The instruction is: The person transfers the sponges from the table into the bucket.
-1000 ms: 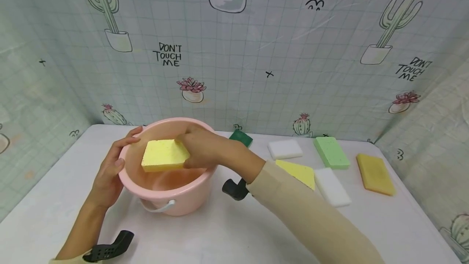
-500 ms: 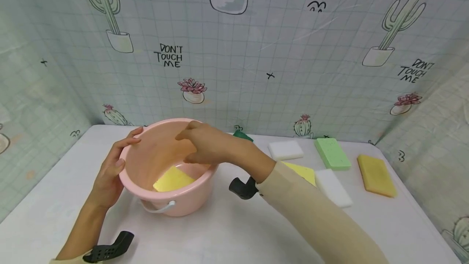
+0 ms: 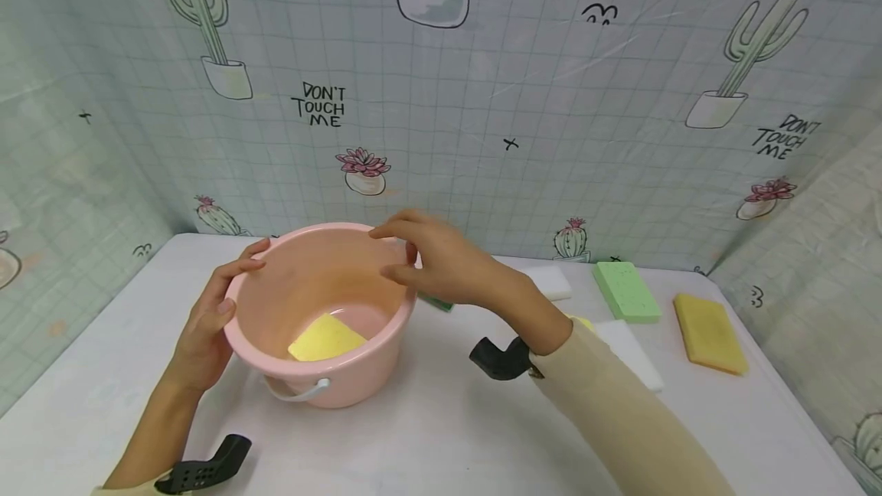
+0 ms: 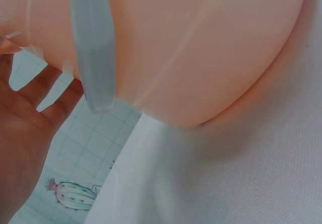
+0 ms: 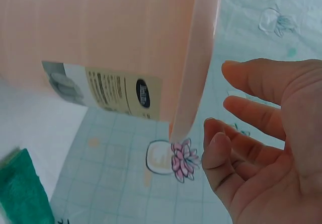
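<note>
A pink bucket with a pale handle stands on the left of the table, and a yellow sponge lies at its bottom. My left hand rests against the bucket's left rim, fingers fairly straight and spread; in the left wrist view, fingertips of the same hand reach behind the bucket wall. My right hand is at the right rim, holding nothing, with its fingers loosely bent. In the right wrist view, the right hand hovers beside the rim, a gap between them.
To the right lie a light green sponge, a darker yellow sponge, and white sponges, one partly behind the right sleeve. A dark green sponge sits behind the bucket's right side. A cactus-print cloth hangs at the back.
The right hand lowered the yellow sponge into the bucket and let it go, then rose out and moved right to the rim. The left hand has stayed at the left rim.
</note>
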A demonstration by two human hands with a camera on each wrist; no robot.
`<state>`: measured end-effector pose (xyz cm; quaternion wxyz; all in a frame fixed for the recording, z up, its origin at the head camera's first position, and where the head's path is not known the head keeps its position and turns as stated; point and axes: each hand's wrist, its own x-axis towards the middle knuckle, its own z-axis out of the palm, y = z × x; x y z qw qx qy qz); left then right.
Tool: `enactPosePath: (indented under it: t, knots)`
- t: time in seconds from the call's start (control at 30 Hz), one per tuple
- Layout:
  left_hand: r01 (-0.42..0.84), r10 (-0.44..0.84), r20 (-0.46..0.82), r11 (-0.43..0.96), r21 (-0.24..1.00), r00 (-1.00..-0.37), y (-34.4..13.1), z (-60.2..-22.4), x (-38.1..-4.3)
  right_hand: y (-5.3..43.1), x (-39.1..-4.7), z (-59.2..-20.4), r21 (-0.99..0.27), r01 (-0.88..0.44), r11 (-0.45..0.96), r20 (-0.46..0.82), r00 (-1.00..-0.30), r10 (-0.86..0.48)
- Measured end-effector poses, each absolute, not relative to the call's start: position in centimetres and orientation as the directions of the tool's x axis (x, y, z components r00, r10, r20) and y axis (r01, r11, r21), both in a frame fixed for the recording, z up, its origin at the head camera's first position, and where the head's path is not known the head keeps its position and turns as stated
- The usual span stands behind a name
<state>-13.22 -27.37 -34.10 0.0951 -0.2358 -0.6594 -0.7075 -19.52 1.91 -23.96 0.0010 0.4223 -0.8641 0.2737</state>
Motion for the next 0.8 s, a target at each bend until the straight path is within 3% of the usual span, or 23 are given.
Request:
enactPosePath:
  t: [0.5,0.8]
  knots:
    - [0.449,0.183,0.467,-0.133,0.884,-0.865,-27.4,-34.1,-13.2,7.4,-20.6,-27.2,-0.581,-0.664,0.471,0.334,-0.722,-0.605]
    - [0.456,0.190,0.477,-0.144,0.878,-0.858,-27.2,-34.2,-13.2,9.0,-21.1,-30.4,-0.671,-0.556,0.491,0.276,-0.801,-0.531]
